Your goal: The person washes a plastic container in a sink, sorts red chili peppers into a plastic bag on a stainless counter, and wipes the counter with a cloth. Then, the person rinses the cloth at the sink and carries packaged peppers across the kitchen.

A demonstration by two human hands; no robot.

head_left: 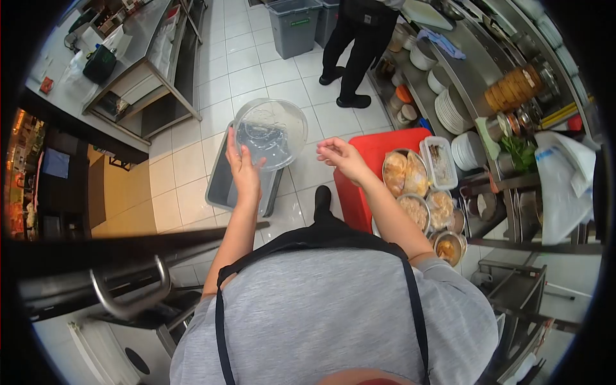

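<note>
A clear, round plastic container [292,128] is held up in front of me, tilted, over a grey rectangular tub [219,186] on the floor. My left hand [246,176] grips its near left edge, with the fingers along the side and the thumb at the rim. Shiny wrinkles or wet marks show inside it; I cannot tell which. To its right, my right hand [343,159] hangs apart from the container, fingers loosely bent and nothing visible in them. Below that forearm is a red board or tray [359,192], bearing metal bowls of food.
Bowls of wrapped food [405,173] and a rectangular plastic box [439,162] stand at right. Beyond are shelves with stacked plates [451,110]. A person in black trousers [362,38] stands ahead near grey bins [294,29]. A steel table [144,48] is at left.
</note>
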